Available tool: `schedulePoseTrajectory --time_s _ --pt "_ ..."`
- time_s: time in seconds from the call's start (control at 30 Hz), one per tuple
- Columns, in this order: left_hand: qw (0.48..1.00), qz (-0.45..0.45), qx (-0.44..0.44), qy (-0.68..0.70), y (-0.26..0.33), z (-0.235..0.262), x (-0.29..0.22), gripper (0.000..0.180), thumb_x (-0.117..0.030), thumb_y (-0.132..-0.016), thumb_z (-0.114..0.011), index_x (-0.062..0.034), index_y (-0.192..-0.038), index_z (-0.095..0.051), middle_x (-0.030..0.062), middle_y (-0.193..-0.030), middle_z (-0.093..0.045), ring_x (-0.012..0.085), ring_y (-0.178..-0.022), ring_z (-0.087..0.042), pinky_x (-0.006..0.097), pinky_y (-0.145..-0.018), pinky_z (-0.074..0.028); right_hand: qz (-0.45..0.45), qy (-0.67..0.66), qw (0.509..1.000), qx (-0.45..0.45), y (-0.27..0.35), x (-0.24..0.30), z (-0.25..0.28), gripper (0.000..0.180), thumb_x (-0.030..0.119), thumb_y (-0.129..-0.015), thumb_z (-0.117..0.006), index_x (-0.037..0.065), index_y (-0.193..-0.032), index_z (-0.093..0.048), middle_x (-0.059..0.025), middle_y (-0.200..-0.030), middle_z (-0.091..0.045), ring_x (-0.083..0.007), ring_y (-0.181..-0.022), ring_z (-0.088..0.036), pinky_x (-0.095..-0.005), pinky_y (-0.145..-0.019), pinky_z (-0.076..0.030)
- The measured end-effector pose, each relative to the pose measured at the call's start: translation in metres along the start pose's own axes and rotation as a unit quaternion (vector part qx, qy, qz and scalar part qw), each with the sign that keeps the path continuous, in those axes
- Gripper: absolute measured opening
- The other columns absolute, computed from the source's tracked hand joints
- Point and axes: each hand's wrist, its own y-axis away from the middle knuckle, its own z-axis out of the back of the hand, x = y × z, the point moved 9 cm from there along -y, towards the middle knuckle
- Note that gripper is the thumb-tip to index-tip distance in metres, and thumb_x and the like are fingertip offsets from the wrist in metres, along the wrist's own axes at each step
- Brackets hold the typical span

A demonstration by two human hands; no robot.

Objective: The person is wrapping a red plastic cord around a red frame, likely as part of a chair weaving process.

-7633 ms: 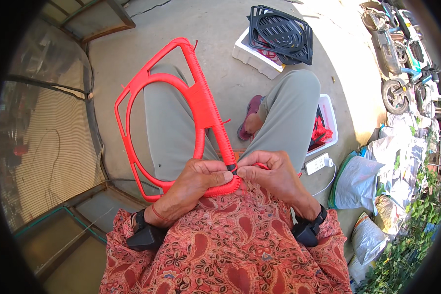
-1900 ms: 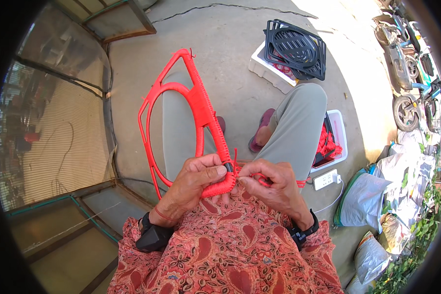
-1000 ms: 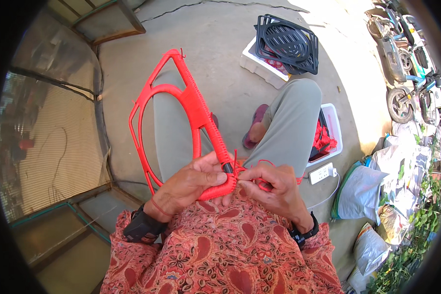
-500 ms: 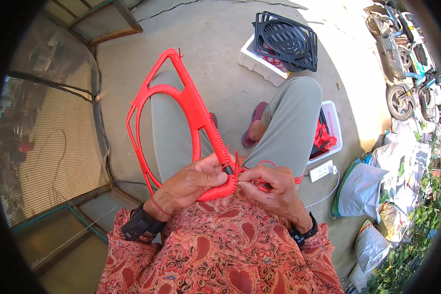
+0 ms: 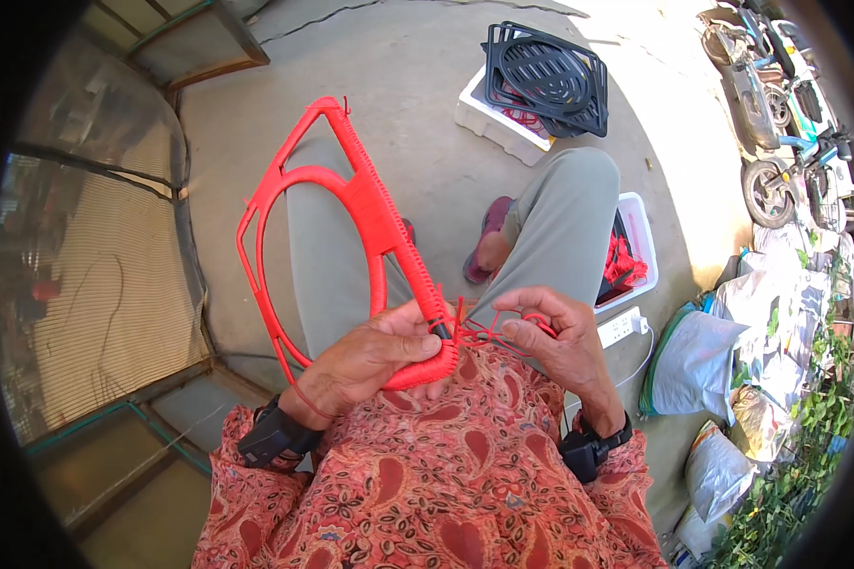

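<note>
I see left hand [image 5: 375, 353] closed on red frame [image 5: 371, 211], right hand [image 5: 571, 349] half-curled round red cord [image 5: 541, 322]; power strip [image 5: 619, 328], white bin [image 5: 641, 228] beyond.

Frame [image 5: 368, 211] across left thigh [image 5: 315, 247], grates [image 5: 548, 78] on box [image 5: 491, 123] — ahead, sacks [image 5: 690, 365] right — beside plants [image 5: 795, 474]

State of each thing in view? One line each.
Red frame: mostly wrapped, short black stretch bare
Left hand: gripping frame near corner
Red cord: running from frame to right hand
Right hand: holding cord
Black frames: stacked on white box
White bin: open, red material inside
Power strip: plug inserted
</note>
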Motion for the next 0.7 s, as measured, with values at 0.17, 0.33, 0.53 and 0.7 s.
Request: schedulePoseTrajectory --time_s 0.17,0.33,0.53,0.7 --pt "1.0 0.003 0.006 -0.013 0.002 -0.001 -0.001 0.036 -0.018 -0.09 -0.061 -0.0047 -0.118 -0.045 0.0105 -0.082 -0.061 0.0237 -0.065 -0.062 0.032 -0.06 -0.05 -0.002 0.022 1.0 0.017 0.003 0.005 0.017 0.025 0.011 -0.087 -0.067 0.003 -0.11 -0.063 0.0031 -0.083 -0.063 -0.001 -0.068 -0.052 -0.0181 -0.062 -0.044" --pt "1.0 -0.004 0.001 -0.015 -0.001 0.003 0.0 0.036 -0.018 -0.089 -0.062 -0.0041 -0.117 -0.046 0.012 -0.086 -0.061 0.0255 -0.066 -0.064 0.034 -0.059 -0.052 0.02 0.189 0.981 0.047 0.006 -0.005 0.015 0.025 0.013 -0.085 -0.067 0.006 -0.109 -0.064 -0.0024 -0.074 -0.063 -0.0014 -0.064 -0.053 -0.0225 -0.057 -0.043" --pt "1.0 -0.007 0.014 -0.005 0.0 0.003 0.001 0.038 -0.018 -0.087 -0.064 -0.003 -0.117 -0.046 0.0142 -0.09 -0.06 0.027 -0.066 -0.064 0.035 -0.058 -0.052 0.02 0.322 0.944 0.064 0.01 -0.026 0.027 0.023 0.014 -0.084 -0.065 0.003 -0.105 -0.064 -0.0069 -0.067 -0.059 -0.0088 -0.059 -0.052 -0.0282 -0.055 -0.042" --pt "1.0 -0.015 0.0 -0.009 0.001 0.006 0.002 0.037 -0.017 -0.087 -0.065 -0.0031 -0.115 -0.047 0.0142 -0.089 -0.06 0.0268 -0.065 -0.064 0.034 -0.058 -0.052 -0.052 0.311 0.948 -0.034 0.01 -0.026 0.085 0.021 0.012 -0.083 -0.065 0.002 -0.101 -0.064 -0.0049 -0.073 -0.062 -0.0091 -0.065 -0.054 -0.0266 -0.059 -0.044"
